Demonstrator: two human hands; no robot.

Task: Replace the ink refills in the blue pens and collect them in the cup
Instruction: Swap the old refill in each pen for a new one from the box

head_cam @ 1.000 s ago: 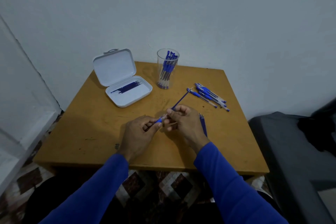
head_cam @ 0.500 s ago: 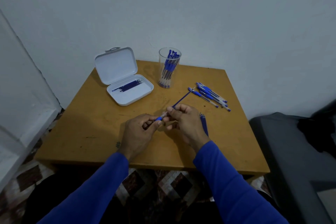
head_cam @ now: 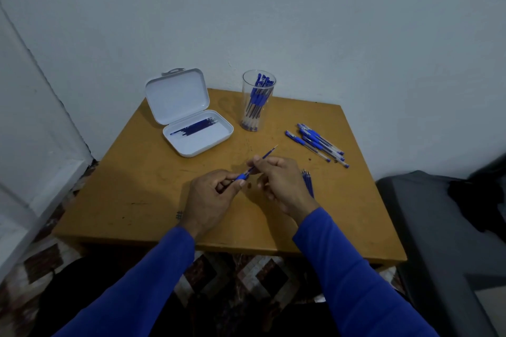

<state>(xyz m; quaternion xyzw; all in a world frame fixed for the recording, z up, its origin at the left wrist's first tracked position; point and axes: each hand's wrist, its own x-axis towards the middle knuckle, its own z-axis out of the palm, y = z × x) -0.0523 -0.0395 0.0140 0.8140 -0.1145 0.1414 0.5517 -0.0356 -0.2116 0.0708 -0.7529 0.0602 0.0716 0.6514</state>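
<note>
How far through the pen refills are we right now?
Done: a bunch of pens stands in the cup. In hand: the left hand holds a pen barrel while the right hand pinches a refill at its mouth. Left: the loose pens on the table, with refills in the white case.

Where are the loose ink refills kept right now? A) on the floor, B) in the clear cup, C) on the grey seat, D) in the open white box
D: thin dark blue ink refills lie in the tray of the open white box, while the clear cup holds whole blue pens.
</note>
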